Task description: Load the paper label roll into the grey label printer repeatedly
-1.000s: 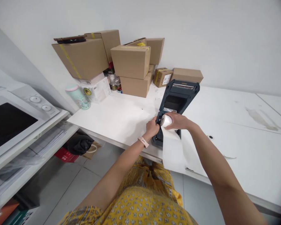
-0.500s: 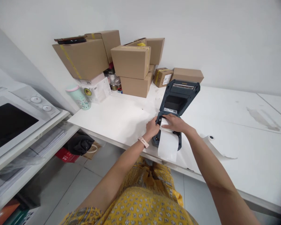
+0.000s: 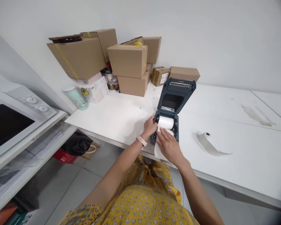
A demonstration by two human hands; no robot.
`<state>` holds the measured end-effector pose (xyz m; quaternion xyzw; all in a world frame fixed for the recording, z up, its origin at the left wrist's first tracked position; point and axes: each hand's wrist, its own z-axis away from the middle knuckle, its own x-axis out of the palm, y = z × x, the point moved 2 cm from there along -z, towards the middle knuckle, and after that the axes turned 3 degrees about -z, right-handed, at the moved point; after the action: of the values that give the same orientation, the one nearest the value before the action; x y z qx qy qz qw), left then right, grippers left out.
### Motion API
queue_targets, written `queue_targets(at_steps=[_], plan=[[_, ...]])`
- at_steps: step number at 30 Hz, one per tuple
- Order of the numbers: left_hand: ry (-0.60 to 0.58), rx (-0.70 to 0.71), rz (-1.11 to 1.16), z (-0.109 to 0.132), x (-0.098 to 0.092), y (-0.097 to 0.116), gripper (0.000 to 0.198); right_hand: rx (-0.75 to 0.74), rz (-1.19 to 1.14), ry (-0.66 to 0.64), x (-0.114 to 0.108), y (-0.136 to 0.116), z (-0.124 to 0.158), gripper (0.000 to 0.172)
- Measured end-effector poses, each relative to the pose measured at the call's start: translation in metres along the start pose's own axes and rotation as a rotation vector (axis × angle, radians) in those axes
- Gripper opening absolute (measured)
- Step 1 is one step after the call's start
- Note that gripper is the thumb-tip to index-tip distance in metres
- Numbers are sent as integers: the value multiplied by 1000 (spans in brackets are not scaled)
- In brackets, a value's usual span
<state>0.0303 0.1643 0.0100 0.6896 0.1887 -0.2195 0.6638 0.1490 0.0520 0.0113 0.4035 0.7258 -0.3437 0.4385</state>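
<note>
A dark label printer (image 3: 175,95) stands on the white table (image 3: 121,118) with its lid tipped open. A white paper roll (image 3: 165,122) lies in its bay, and the loose paper end (image 3: 157,152) runs out over the table's front edge. My left hand (image 3: 149,127) grips the printer's left side by the roll. My right hand (image 3: 169,146) lies flat with stretched fingers on the paper strip at the printer's front. A spent roll core with a curled strip (image 3: 207,142) lies on the table to the right.
Several cardboard boxes (image 3: 128,61) are stacked against the wall at the back left, with a mint bottle (image 3: 76,97) and a white carton (image 3: 93,89) beside them. A microwave (image 3: 11,118) stands on a shelf at the left. Bags lie under the table.
The roll went from my right hand down into the printer's bay. My right hand then slid toward me onto the paper strip. The spent core now shows on the table at the right.
</note>
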Motion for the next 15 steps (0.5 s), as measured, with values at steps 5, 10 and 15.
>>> queue_targets(at_steps=[5, 10, 15], plan=[[2, 8, 11, 1, 0, -1, 55, 37, -3, 40, 3, -11, 3, 47], [5, 6, 0, 0, 0, 1, 55, 64, -23, 70, 5, -16, 5, 49], [7, 14, 3, 1, 1, 1, 55, 69, -27, 51, 4, -16, 6, 47]])
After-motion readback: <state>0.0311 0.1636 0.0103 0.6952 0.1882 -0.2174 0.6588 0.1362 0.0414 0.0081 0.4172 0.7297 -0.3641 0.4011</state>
